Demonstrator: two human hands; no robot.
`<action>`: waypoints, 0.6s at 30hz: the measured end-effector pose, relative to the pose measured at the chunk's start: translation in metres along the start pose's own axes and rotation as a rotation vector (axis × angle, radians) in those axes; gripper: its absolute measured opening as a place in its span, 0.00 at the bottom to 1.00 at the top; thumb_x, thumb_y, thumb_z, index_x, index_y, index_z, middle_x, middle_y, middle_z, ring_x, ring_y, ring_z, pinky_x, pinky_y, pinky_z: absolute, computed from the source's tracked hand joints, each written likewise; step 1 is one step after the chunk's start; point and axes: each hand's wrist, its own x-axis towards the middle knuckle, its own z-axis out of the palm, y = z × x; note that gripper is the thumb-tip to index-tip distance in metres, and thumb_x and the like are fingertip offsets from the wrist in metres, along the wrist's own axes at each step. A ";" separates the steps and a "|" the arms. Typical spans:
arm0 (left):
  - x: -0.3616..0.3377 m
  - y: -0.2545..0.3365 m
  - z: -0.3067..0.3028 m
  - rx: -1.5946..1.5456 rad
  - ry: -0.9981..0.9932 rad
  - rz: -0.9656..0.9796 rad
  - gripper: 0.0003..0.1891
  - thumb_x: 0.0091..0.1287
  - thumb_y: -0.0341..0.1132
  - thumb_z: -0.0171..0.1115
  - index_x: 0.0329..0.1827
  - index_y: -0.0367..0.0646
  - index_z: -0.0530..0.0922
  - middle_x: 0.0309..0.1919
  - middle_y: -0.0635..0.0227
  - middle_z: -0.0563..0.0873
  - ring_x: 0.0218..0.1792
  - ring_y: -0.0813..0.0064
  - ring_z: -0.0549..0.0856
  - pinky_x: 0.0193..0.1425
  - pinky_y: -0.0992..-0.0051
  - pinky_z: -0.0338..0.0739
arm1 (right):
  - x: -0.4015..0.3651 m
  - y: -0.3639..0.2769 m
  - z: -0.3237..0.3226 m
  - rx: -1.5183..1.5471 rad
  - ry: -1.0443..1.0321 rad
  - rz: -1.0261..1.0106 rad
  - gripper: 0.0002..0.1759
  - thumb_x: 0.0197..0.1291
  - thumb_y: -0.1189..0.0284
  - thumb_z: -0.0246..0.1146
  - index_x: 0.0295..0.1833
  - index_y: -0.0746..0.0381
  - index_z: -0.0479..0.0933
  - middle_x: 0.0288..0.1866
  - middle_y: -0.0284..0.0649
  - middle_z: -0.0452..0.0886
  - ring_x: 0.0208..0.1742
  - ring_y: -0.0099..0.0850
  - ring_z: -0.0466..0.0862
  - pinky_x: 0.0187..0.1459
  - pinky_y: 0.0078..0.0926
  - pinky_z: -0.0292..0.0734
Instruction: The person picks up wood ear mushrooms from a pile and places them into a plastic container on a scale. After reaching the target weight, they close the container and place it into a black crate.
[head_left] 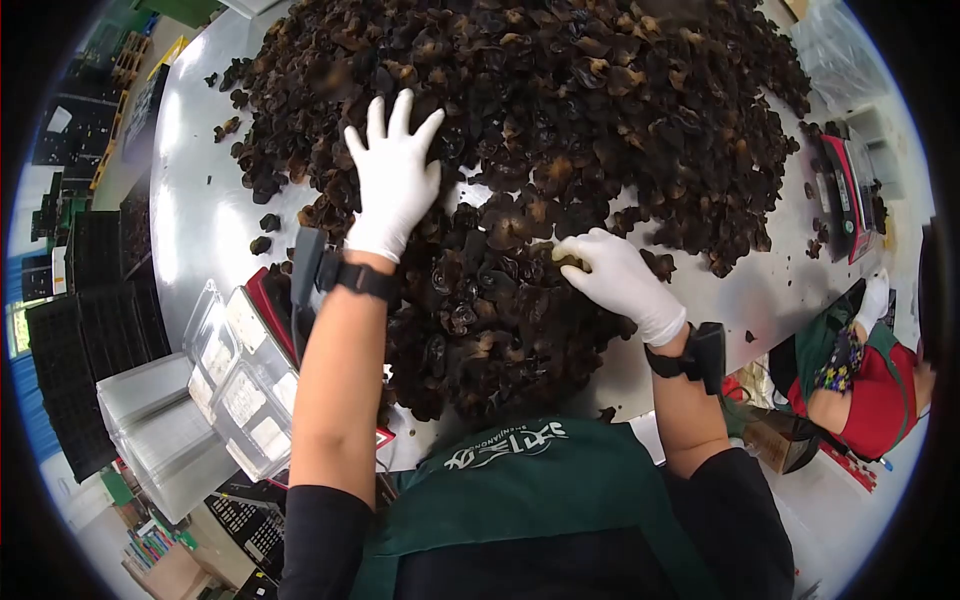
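Observation:
A large heap of dark brown dried mushrooms (560,110) covers a shiny metal table (200,210). My left hand (392,180), in a white glove, lies flat on the heap with its fingers spread. My right hand (618,278), also gloved in white, rests on the nearer part of the heap with its fingers curled around a small piece of mushroom. Both wrists carry black bands. I wear a green apron (530,490) over black sleeves.
Clear plastic trays (240,390) are stacked at the table's left edge beside a red scale (268,300). Black crates (90,330) stand on the floor at left. Another person in a red top and white glove (870,380) works at right near a second scale (840,195).

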 end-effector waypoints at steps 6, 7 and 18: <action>-0.028 0.003 0.004 -0.208 -0.236 -0.027 0.34 0.62 0.38 0.72 0.74 0.61 0.74 0.76 0.47 0.68 0.77 0.37 0.63 0.77 0.48 0.67 | 0.048 0.011 -0.030 -0.146 0.398 -0.175 0.23 0.60 0.63 0.70 0.62 0.51 0.83 0.61 0.43 0.81 0.63 0.44 0.78 0.63 0.39 0.75; -0.038 0.012 0.004 -0.214 -0.227 -0.022 0.33 0.63 0.38 0.71 0.74 0.60 0.74 0.75 0.46 0.69 0.76 0.36 0.64 0.76 0.48 0.68 | 0.065 0.011 -0.027 -0.208 0.456 -0.192 0.27 0.59 0.61 0.71 0.66 0.48 0.80 0.67 0.46 0.77 0.67 0.48 0.75 0.66 0.44 0.73; -0.092 0.055 -0.031 -0.235 -0.222 -0.075 0.30 0.66 0.36 0.67 0.73 0.52 0.73 0.67 0.50 0.77 0.68 0.48 0.75 0.71 0.52 0.70 | 0.059 -0.007 0.020 -0.454 0.206 -0.226 0.24 0.66 0.59 0.65 0.65 0.54 0.80 0.75 0.44 0.73 0.72 0.45 0.72 0.69 0.60 0.65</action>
